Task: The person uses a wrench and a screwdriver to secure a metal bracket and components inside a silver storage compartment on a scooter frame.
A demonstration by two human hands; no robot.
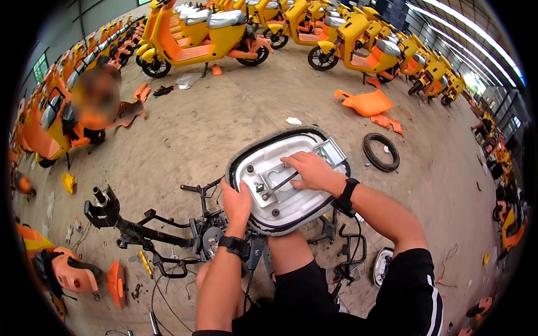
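An upturned scooter seat (305, 199) with a white underside, metal bracket and black rim seal is held above my knee. My left hand (235, 201) grips its left edge, thumb on the rim. My right hand (312, 173) lies over the central bracket, fingers apart, touching the metalwork near a thin rod (277, 190). Beneath the seat, a black metal scooter frame (157, 235) with cables lies on the floor, partly hidden by the seat and my legs.
Rows of yellow-orange scooters (210, 39) stand behind. Around me lie orange panels (367, 103), a tire (367, 154), another upturned part (383, 266) and a scooter body (75, 271). A blurred shape (95, 98), possibly a person, is at upper left.
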